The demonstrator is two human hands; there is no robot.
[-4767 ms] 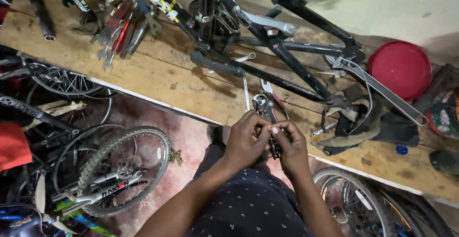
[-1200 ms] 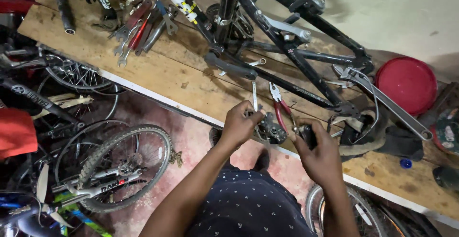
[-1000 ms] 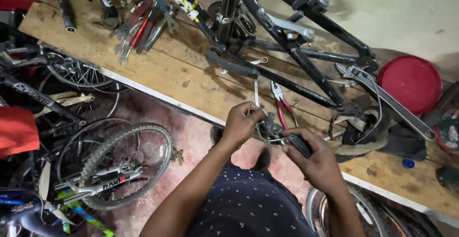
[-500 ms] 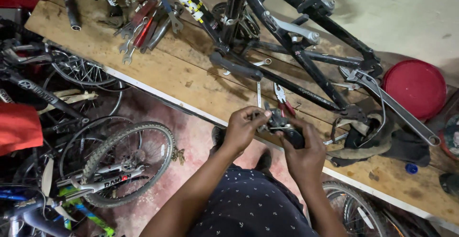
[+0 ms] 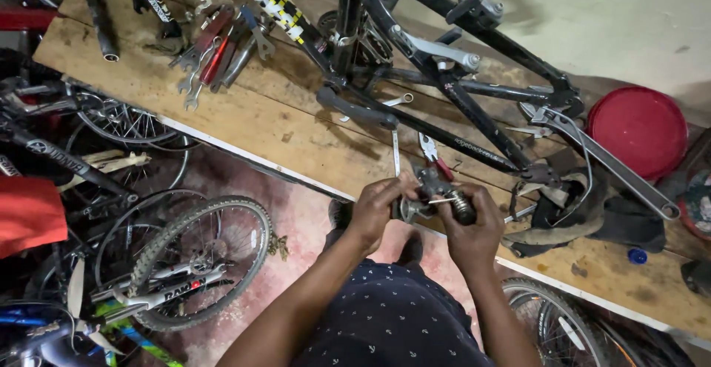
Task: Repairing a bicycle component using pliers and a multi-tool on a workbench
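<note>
From the head camera, looking down over the person's dark dotted shirt, both hands meet just above the near edge of the wooden workbench. The left hand is curled around one end of a small dark metal bicycle part, fingers wrapped tight; the right hand grips the other end, where a coiled spring-like section shows against the thumb. The part sits between the two hands, held in the air, not resting on the wood.

On the bench behind it lies a black bicycle frame, stretched across the boards. Just beyond the hands lie red-handled pliers and a thin metal rod. A pile of wrenches sits at the far left, well apart. A red round lid rests at the right end. Below the bench, on the floor, a bicycle wheel leans among other bikes
</note>
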